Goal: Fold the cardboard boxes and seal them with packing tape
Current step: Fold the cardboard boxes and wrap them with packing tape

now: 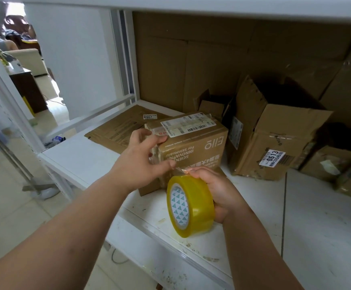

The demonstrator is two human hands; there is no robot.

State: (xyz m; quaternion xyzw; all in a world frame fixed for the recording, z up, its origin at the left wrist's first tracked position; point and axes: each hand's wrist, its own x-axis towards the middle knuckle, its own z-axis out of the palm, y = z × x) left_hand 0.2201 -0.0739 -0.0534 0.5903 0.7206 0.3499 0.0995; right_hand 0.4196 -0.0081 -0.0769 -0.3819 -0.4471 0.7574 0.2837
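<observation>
— Hands first: where are they?

— Left hand (143, 162) lies against the near left corner of the closed cardboard box (191, 143), fingers straight and slightly spread, fingertips on the top edge just below the shipping label (188, 124), thumb low against the front face. Right hand (216, 191) grips the roll of yellowish clear packing tape (190, 206), fingers curled round its far side, thumb on top near the loose end.

— Is tape drawn out?

— A short clear strip (180, 170) runs from the top of the roll to the box's front lower edge, beside the left thumb. Whether it is stuck down I cannot tell.

— And the box itself?

— It sits on the white shelf (317, 216), near the front edge, printed side facing the camera with its lettering upside down. The roll is held upright just in front of it, over the shelf lip.

— Anything else on the shelf?

— A flattened carton (116, 130) lies behind to the left, partly under the box. An open, battered box (275, 139) with a "0613" sticker stands just to the right, and flat cardboard sheets (212, 59) lean against the back.
</observation>
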